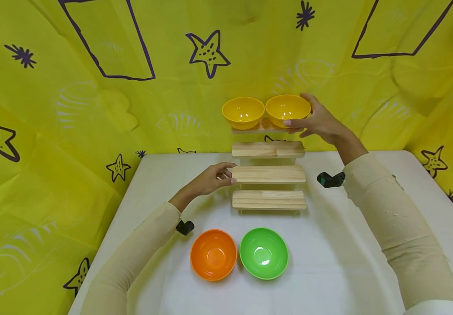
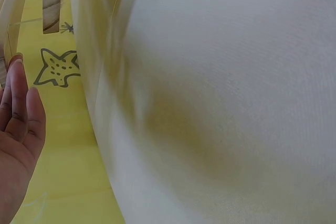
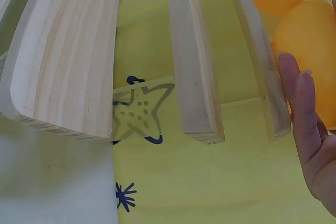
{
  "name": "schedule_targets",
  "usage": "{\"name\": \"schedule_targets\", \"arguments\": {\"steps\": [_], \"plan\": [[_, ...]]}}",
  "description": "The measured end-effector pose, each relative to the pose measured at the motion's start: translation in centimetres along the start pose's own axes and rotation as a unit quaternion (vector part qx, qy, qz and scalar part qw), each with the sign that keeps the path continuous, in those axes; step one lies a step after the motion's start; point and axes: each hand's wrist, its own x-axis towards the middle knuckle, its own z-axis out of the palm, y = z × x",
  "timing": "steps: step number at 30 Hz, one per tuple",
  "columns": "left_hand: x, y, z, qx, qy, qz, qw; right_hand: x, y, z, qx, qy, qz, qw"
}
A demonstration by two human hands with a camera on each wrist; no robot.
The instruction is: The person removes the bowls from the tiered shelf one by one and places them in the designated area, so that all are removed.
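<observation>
My right hand [image 1: 321,122] grips the right side of a yellow bowl [image 1: 288,109] on the top step of a tiered wooden stand [image 1: 269,174]. Thumb and fingers spread around its side; in the right wrist view the fingers [image 3: 302,98] lie along the bowl's outside [image 3: 310,40]. A second yellow bowl [image 1: 243,113] sits just left of it on that same step. My left hand [image 1: 212,178] holds the left end of a lower step, thumb near its front edge and index finger near its back edge. The left wrist view shows only part of this hand [image 2: 18,135].
An orange bowl [image 1: 213,255] and a green bowl [image 1: 263,253] stand side by side on the white table [image 1: 195,297], in front of the stand. The stand's lower steps [image 1: 269,200] bear nothing. A yellow patterned sheet [image 1: 171,96] hangs close behind the top step.
</observation>
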Motion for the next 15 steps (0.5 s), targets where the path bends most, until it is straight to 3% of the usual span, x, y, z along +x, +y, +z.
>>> {"name": "schedule_targets", "arguments": {"steps": [15], "plan": [[0.01,0.10,0.06,0.001,-0.001,-0.001,1.0000,-0.13,0.07,0.23,0.011,0.011,-0.014,0.9998]]}}
